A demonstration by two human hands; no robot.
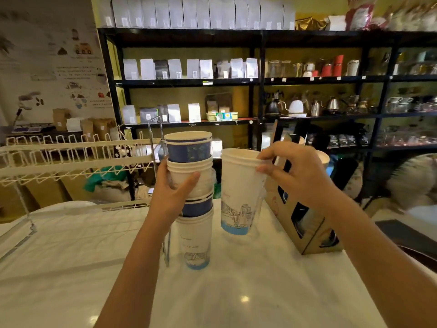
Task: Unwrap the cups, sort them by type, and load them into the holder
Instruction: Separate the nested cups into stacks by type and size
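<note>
My left hand [171, 192] is wrapped round a mixed stack [192, 192] of blue and white cups standing on the counter [236, 292]. My right hand [295, 176] pinches the rim of one white cup [238, 192], held clear just beside it. Sorting looks barely begun, I'd judge, with the holder [305, 223] at right not yet loaded from this stack.

We cannot read the small print on the white cup [238, 192], and the far-right shelf goods [411, 67] blur.
</note>
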